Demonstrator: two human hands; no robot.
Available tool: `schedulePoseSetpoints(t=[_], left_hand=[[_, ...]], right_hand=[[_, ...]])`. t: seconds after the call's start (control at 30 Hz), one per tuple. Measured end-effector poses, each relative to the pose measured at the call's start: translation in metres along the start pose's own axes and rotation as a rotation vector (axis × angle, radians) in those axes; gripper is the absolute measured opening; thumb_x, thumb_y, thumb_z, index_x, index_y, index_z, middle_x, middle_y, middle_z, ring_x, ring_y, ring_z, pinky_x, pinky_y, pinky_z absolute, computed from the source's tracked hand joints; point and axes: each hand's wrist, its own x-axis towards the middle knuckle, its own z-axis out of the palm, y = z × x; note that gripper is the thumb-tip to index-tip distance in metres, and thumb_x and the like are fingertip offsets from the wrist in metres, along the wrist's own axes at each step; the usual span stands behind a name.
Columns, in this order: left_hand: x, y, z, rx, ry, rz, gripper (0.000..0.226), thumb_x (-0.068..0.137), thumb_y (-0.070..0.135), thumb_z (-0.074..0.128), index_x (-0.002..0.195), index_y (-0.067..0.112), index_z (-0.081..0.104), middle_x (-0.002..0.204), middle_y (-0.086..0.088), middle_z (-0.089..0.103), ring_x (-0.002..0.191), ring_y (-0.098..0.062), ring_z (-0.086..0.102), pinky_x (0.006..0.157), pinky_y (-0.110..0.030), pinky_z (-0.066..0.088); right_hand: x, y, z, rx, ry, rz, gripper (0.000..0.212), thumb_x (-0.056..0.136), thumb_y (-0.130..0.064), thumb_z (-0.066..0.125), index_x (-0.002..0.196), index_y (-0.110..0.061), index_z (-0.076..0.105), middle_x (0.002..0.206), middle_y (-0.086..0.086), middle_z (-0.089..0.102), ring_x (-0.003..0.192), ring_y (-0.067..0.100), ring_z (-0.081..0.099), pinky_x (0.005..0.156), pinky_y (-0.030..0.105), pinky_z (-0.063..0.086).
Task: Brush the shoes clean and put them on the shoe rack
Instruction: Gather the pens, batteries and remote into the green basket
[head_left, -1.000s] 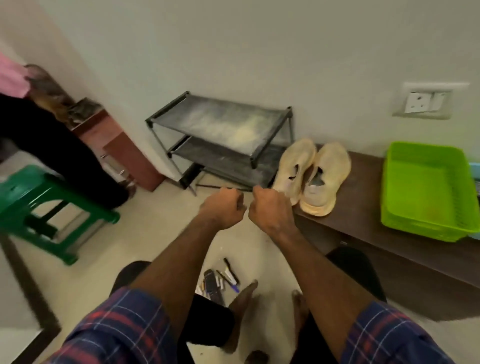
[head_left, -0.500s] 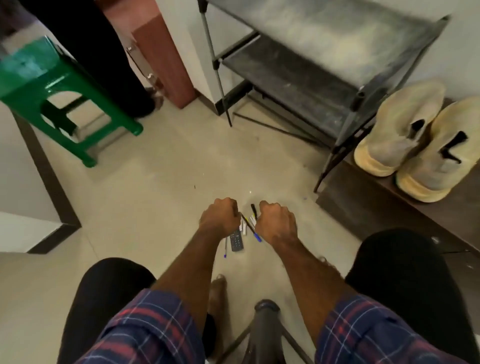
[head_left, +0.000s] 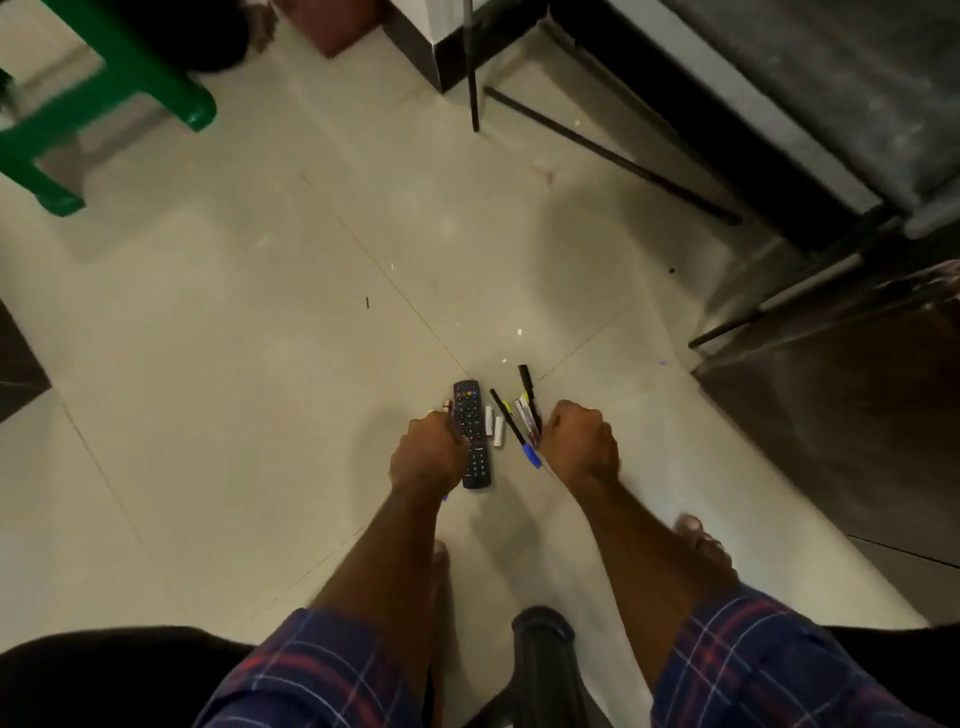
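My left hand (head_left: 427, 451) and my right hand (head_left: 581, 442) are both curled into fists, held low over the floor and holding nothing. Between them on the tiles lie a black remote (head_left: 471, 434), small white batteries (head_left: 494, 427) and several pens (head_left: 517, 423). The black metal shoe rack (head_left: 810, 88) fills the top right corner, seen from above. The shoes are out of view.
A green plastic stool (head_left: 98, 98) stands at the top left. A dark wooden bench (head_left: 852, 415) runs along the right side. My bare feet (head_left: 701, 540) are on the beige tiles, and a black stand leg (head_left: 543, 660) rises at the bottom centre.
My view has tilted down from the shoes and rack to the floor. Both fists dropped from chest height to just above the remote and pens and moved slightly apart.
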Motion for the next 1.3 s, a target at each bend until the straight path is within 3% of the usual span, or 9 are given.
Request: schedulePoseSetpoints(t=[0.13,0.3,0.57,0.83,0.97,1.17,1.3], left_hand=[[0.012,-0.005,0.018,-0.01,0.02,-0.045,0.022,0.094,0.033,0.054,0.106,0.017,0.063,0.104,-0.008,0.065,0.091,-0.029,0.065,0.078,-0.047,0.059],[0.039,-0.027,0.045,-0.013,0.022,-0.182,0.015,0.092,0.025,0.06,0.104,0.016,0.065,0.096,-0.001,0.064,0.079,-0.022,0.06,0.068,-0.036,0.052],[0.049,-0.05,0.072,-0.001,-0.003,-0.329,0.027,0.087,0.031,0.067,0.112,0.02,0.062,0.104,-0.004,0.066,0.091,-0.026,0.064,0.081,-0.041,0.057],[0.053,-0.059,0.088,0.08,-0.012,-0.302,0.032,0.088,0.04,0.067,0.112,0.02,0.061,0.106,-0.006,0.066,0.095,-0.029,0.065,0.078,-0.038,0.053],[0.058,-0.062,0.089,0.125,-0.004,-0.274,0.028,0.091,0.036,0.064,0.114,0.02,0.062,0.102,-0.004,0.067,0.09,-0.027,0.066,0.07,-0.034,0.048],[0.055,-0.053,0.091,0.26,-0.049,-0.129,0.027,0.095,0.025,0.06,0.12,0.015,0.057,0.097,-0.002,0.06,0.077,-0.017,0.058,0.069,-0.035,0.056],[0.055,-0.053,0.087,0.235,-0.063,-0.153,0.029,0.096,0.025,0.057,0.122,0.013,0.054,0.1,-0.003,0.059,0.079,-0.017,0.054,0.066,-0.033,0.049]], right_hand=[[0.025,0.009,0.013,0.01,-0.07,0.004,0.011,0.093,-0.02,0.059,0.096,-0.014,0.068,0.097,0.009,0.069,0.086,0.029,0.067,0.066,0.032,0.055],[0.055,0.012,0.05,-0.001,-0.117,0.031,0.012,0.087,-0.017,0.07,0.096,-0.014,0.064,0.099,0.008,0.068,0.086,0.028,0.066,0.066,0.03,0.051],[0.067,0.014,0.082,0.045,-0.07,0.07,0.032,0.087,-0.035,0.072,0.105,-0.013,0.058,0.106,0.01,0.063,0.098,0.03,0.063,0.08,0.049,0.056],[0.08,0.013,0.09,0.168,-0.085,0.126,0.022,0.083,-0.029,0.077,0.09,-0.009,0.071,0.092,0.009,0.073,0.086,0.027,0.069,0.07,0.039,0.059],[0.076,0.021,0.091,0.256,-0.033,0.096,0.021,0.085,-0.03,0.076,0.08,-0.012,0.068,0.082,0.006,0.072,0.077,0.025,0.068,0.069,0.041,0.059],[0.063,0.013,0.084,0.233,0.039,-0.015,0.018,0.102,-0.023,0.043,0.105,-0.01,0.056,0.104,0.012,0.067,0.094,0.031,0.063,0.083,0.049,0.053],[0.047,0.016,0.08,0.146,-0.015,-0.075,0.013,0.091,-0.022,0.053,0.099,-0.012,0.055,0.094,0.014,0.068,0.085,0.036,0.065,0.076,0.044,0.056]])
